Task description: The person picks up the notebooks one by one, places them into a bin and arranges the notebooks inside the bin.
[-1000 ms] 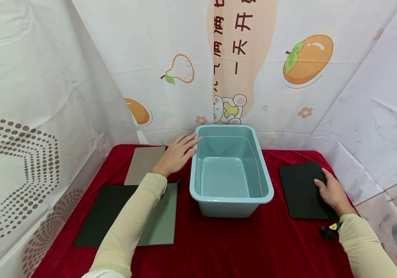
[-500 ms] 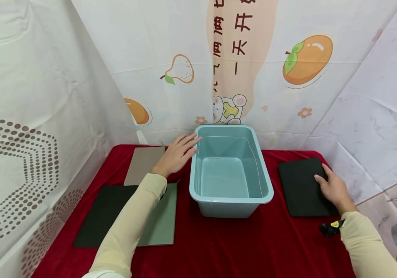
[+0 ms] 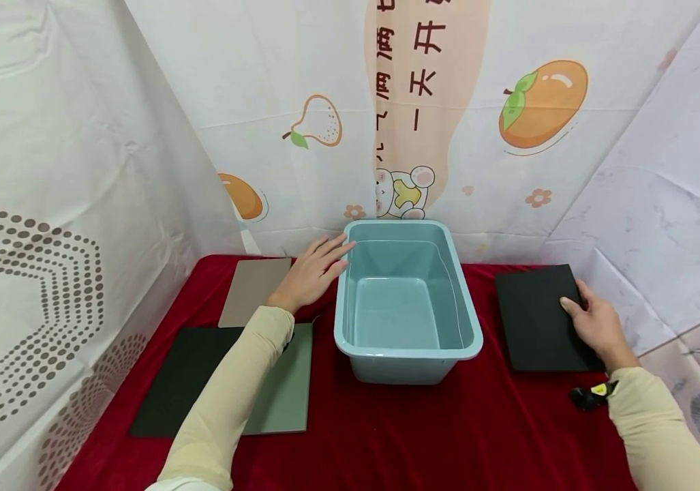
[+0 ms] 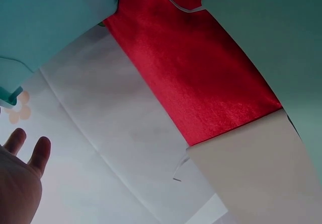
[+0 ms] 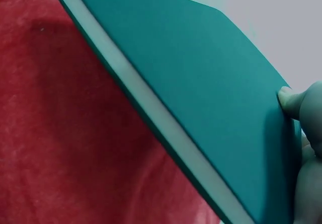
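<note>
My right hand [image 3: 598, 327] grips a black hardcover book [image 3: 540, 317] by its right edge, thumb on the top cover. In the right wrist view the book [image 5: 191, 83] tilts above the red cloth with its pale page edges showing, and the thumb [image 5: 292, 102] presses on the cover. My left hand [image 3: 309, 276] rests at the left rim of a light blue plastic basin [image 3: 407, 353], its fingers straight and spread. Part of that hand [image 4: 20, 183] shows at the edge of the left wrist view. No objects are visible inside the basin.
Left of the basin lie a taupe book [image 3: 256, 290], a dark book [image 3: 187, 382] and a grey-green book [image 3: 282, 395], the last two partly behind my left forearm. Red cloth [image 3: 411, 436] covers the table. White printed curtains [image 3: 313, 61] enclose the back and sides.
My right hand has raised the black book and shifted it slightly toward the back right. My left hand and the basin have stayed where they were.
</note>
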Demonstrator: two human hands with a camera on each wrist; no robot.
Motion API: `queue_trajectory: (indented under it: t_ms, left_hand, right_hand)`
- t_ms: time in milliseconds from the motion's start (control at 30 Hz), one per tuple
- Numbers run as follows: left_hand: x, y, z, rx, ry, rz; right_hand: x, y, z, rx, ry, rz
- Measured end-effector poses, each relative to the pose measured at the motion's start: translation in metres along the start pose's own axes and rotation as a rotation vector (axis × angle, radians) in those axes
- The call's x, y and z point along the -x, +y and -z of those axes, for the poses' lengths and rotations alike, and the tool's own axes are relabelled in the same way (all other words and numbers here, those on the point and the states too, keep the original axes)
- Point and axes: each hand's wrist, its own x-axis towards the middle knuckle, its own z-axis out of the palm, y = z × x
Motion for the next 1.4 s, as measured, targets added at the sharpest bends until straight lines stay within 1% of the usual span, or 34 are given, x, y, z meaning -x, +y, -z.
queue_trajectory:
  t_ms: [167, 400, 567, 733, 933, 1067, 1167, 1300, 1400]
  left_hand:
    - [0.000, 0.001, 0.000, 0.001, -0.002, -0.001]
    - [-0.002, 0.000, -0.002, 0.002, -0.004, -0.006]
    - [-0.001, -0.001, -0.003, 0.002, -0.003, -0.004]
    - [0.001, -0.002, -0.003, 0.007, -0.003, 0.004]
    - [-0.001, -0.004, -0.003, 0.005, 0.005, -0.007]
    - [-0.001, -0.004, -0.004, 0.009, 0.001, -0.006]
    - [-0.001, -0.005, -0.005, 0.015, 0.006, -0.006]
    - [0.000, -0.006, -0.005, 0.030, 0.017, -0.015]
    - [-0.001, -0.005, -0.006, 0.037, 0.018, -0.020]
  right_hand:
    - [-0.002, -0.007, 0.005, -0.011, 0.026, 0.010]
    - [-0.005, -0.016, 0.010, -0.037, 0.040, -0.008]
    - [-0.009, -0.022, 0.015, -0.030, 0.064, 0.017]
    - [-0.012, -0.028, 0.018, -0.054, 0.063, 0.034]
    - [-0.016, -0.037, 0.025, -0.084, 0.060, 0.036]
    - [-0.018, -0.044, 0.030, -0.099, 0.078, 0.042]
    - [-0.019, -0.048, 0.033, -0.108, 0.112, 0.061]
    - [-0.019, -0.054, 0.037, -0.113, 0.118, 0.075]
    - [-0.018, -0.060, 0.042, -0.113, 0.103, 0.068]
